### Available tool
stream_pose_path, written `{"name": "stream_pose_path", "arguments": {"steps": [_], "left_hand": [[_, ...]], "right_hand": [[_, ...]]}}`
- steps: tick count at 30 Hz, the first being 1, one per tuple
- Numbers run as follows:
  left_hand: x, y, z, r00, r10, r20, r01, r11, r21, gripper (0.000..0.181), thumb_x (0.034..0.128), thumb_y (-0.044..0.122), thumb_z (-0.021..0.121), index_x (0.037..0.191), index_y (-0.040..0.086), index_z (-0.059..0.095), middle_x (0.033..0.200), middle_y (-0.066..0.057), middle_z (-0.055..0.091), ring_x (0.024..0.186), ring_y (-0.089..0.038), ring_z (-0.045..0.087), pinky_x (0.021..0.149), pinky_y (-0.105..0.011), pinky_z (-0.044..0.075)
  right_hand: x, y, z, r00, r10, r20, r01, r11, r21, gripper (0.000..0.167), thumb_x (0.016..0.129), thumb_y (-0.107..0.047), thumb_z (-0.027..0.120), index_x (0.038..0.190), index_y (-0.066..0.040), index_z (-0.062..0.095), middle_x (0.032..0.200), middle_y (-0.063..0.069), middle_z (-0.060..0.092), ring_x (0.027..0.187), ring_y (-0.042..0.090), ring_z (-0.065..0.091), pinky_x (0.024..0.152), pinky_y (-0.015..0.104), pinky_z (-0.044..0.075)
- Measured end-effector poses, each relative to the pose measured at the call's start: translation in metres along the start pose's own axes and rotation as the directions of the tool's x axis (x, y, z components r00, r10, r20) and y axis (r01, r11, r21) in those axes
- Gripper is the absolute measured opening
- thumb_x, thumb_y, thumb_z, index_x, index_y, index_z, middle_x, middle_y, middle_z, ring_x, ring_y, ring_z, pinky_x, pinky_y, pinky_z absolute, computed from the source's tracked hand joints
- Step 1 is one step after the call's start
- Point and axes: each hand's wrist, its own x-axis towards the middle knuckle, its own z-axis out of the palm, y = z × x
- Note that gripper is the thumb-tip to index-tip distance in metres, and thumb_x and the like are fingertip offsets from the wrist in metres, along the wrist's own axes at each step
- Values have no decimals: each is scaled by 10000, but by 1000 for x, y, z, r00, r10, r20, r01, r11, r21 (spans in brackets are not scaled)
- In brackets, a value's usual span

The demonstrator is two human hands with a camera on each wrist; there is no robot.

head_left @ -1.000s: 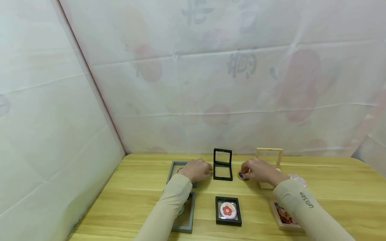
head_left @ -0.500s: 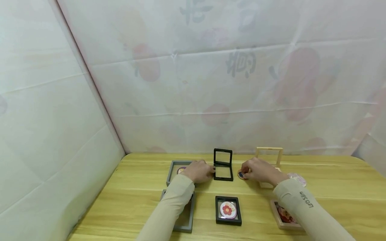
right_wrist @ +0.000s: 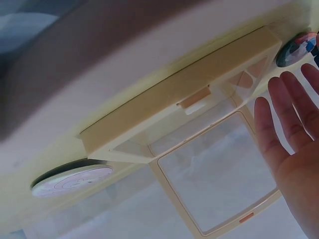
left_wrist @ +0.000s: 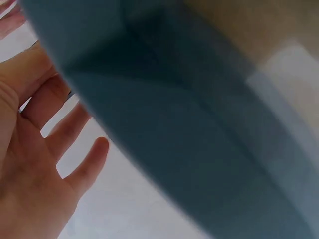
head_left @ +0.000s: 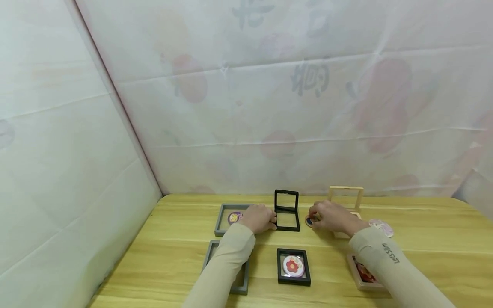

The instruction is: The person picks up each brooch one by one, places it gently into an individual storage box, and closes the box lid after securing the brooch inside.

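A black display frame (head_left: 288, 228) stands hinged open on the table, its lid upright. At its left border is my left hand (head_left: 259, 218), thumb and a finger holding that edge; the other fingers stretch loosely in the left wrist view, where the grey frame (left_wrist: 149, 124) covers the thumb and index tips. Just right of the black frame, my right hand (head_left: 331, 214) pinches a small round badge (head_left: 308, 222) with a blue and red picture, partly covered by the fingers. In the right wrist view, the badge (right_wrist: 294, 50) sits by the fingertips, other fingers fairly straight.
An open beige frame (head_left: 345, 187) stands behind the right hand, with a pale pink badge (head_left: 381, 228) beside it. Nearer lie a closed black frame (head_left: 280, 279) with a flower badge and a pink frame (head_left: 356, 273). Grey frames (head_left: 218, 226) lie left, partly under the left arm.
My left hand has moved right, from beside the open black frame onto its left edge. The right hand stays at the badge. The head view has shifted slightly.
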Motion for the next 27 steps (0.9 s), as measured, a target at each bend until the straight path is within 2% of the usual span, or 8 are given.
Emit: {"name": "stream_pose_path", "arguments": {"steps": [3,6,8,10,12,16,21,27], "left_hand": [[-1,3,-2,1000,-15,8,16,998,-67,522,903,293,769,633,180,336,652,68,347,594,-61,339,600,-212,325],[0,7,-4,999,-46,29,48,996,-80,440,894,295,776,632,176,443,652,80,432,600,-57,381,593,-207,346],[1,10,-6,997,-69,36,70,996,-50,312,884,296,790,677,167,597,683,96,553,611,-40,464,602,-188,409],[3,13,-9,995,-93,41,94,996,-5,182,878,297,803,792,155,728,764,92,668,658,-37,577,645,-198,500],[5,15,-12,991,-122,47,121,992,27,145,870,289,817,914,155,784,857,73,731,731,-67,662,692,-247,560],[6,14,-12,986,-151,63,149,988,46,178,864,292,825,975,156,796,937,52,755,801,-108,703,722,-298,587],[6,10,-8,982,-169,86,171,985,-7,149,864,315,822,911,181,779,888,71,729,804,-110,688,720,-323,580],[6,10,-12,976,-193,104,200,978,-61,156,869,311,822,815,194,735,794,92,672,762,-101,656,710,-340,553]], "right_hand": [[-2,2,1,1000,3,9,-3,1000,-6,179,826,-103,830,969,-51,736,946,40,656,818,183,610,732,406,547],[-3,3,2,1000,3,21,-3,1000,-4,185,820,-106,839,967,-57,736,930,23,654,810,162,601,721,387,546],[-2,3,2,1000,1,25,-1,1000,-3,190,815,-104,842,967,-61,736,918,12,654,799,149,595,710,376,543],[0,2,3,1000,-1,23,1,1000,0,187,813,-89,838,966,-63,734,913,7,654,795,143,593,709,371,542],[3,1,2,1000,-14,18,14,1000,-15,184,812,-88,838,959,-65,730,904,3,650,787,139,588,704,371,539],[6,-2,3,999,-43,18,44,997,-56,169,820,-103,839,936,-76,720,883,-5,645,770,131,583,696,367,533],[6,-3,5,999,-38,30,39,998,-49,140,828,-94,828,899,-87,707,851,-25,630,737,106,552,668,347,513],[7,-3,3,999,-29,29,30,999,-28,126,831,-78,812,858,-107,692,810,-51,609,697,88,502,632,319,475]]}}
